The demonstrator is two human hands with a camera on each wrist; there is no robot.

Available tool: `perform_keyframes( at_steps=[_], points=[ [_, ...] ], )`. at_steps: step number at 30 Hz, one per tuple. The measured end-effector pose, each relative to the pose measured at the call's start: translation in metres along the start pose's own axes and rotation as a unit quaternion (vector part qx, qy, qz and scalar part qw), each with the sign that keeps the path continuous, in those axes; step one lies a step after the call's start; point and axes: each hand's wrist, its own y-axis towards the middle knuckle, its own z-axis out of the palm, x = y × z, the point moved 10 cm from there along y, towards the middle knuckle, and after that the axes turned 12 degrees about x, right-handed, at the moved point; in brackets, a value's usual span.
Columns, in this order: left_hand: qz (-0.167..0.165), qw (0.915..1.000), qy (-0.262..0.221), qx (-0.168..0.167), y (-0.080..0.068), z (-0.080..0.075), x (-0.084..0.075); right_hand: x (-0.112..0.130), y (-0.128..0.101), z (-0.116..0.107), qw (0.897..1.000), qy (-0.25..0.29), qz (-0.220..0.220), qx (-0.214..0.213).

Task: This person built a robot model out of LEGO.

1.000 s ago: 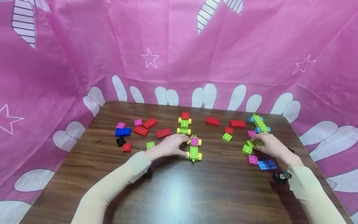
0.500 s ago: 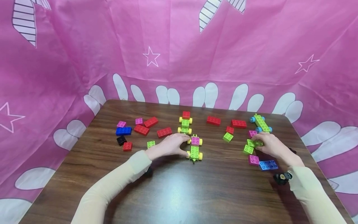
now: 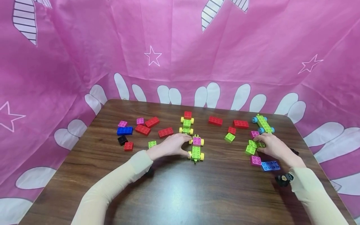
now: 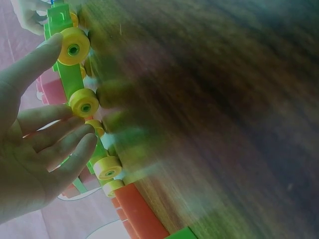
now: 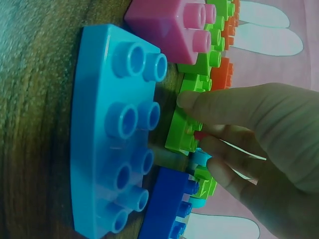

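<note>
A green toy car with yellow wheels and a pink brick on top stands mid-table. My left hand lies beside it. In the left wrist view the thumb and fingers touch its left-side wheels. Over at the right, my right hand pinches a long green brick between thumb and fingers, as the right wrist view shows for that green brick. Close by lie a light-blue brick, a pink brick and a small green brick.
A second yellow-wheeled car topped with red stands behind the first. A blue-wheeled green car sits at the far right. Red, pink, blue, black and green bricks are scattered at the left and back. Pink cloth surrounds the table.
</note>
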Motion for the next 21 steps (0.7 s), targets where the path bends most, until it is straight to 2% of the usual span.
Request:
perform_keyframes(
  at_steps=[8, 15, 21],
  points=[
    [0.005, 1.0000, 0.001, -0.004, 0.000, -0.001, 0.000, 0.000, 0.001, 0.000, 1.000, -0.007, 0.008, 0.006],
    [0.007, 1.0000, 0.002, 0.000, 0.002, 0.000, 0.001, 0.003, -0.001, -0.003, 0.999, -0.036, 0.014, 0.018],
    [0.003, 1.0000, 0.004, 0.002, 0.001, 0.001, 0.002, 0.012, -0.004, -0.018, 0.999, -0.052, 0.007, -0.004]
  ],
)
